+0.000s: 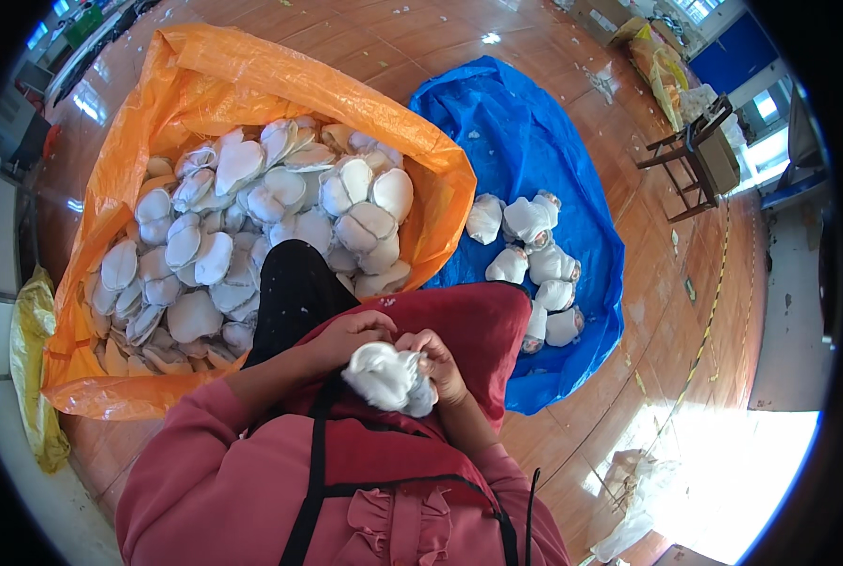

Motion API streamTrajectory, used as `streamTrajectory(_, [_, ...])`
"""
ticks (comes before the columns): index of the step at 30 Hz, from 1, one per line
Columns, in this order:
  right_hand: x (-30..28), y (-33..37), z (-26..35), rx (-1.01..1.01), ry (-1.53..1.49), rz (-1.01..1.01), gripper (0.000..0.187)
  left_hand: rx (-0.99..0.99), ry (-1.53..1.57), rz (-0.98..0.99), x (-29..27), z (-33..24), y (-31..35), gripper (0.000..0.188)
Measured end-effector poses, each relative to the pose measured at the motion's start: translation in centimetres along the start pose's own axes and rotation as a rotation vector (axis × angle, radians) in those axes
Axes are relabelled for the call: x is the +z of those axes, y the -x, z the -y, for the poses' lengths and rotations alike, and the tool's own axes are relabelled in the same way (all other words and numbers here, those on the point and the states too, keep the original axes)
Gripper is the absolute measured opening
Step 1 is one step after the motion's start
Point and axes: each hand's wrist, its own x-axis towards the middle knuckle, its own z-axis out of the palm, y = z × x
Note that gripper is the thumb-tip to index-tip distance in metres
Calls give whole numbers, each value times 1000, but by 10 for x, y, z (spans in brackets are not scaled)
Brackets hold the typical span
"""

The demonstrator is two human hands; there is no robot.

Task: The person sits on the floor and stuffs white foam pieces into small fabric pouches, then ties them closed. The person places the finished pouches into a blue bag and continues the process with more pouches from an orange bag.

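Over my lap, a white padded cloth piece (383, 379) with a grey, fuzzy side is bunched between my hands. My right hand (440, 366) pinches its right edge. Along its upper left side, my left hand (348, 338) has curled fingers closed on it; the fingertips are partly hidden. To the left, an orange plastic sack (280, 80), its mouth spread wide, holds a large heap of white oval padded pieces (239, 168). A blue plastic sack (497, 113) lies to the right, with several rolled white bundles (532, 222) on it.
The tiled floor (572, 123) has scattered white scraps. A wooden chair (690, 160) stands at the far right, near a yellow sack (655, 71). Another yellow sack (34, 368) leans at the left wall. Clear plastic (643, 500) lies at the lower right, beside bright sunlight.
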Motion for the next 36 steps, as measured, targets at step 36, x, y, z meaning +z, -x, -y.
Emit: streamTrajectory(36, [12,-6,7,58,408,-560,21,532,-1077,-267,26,-28,29,55])
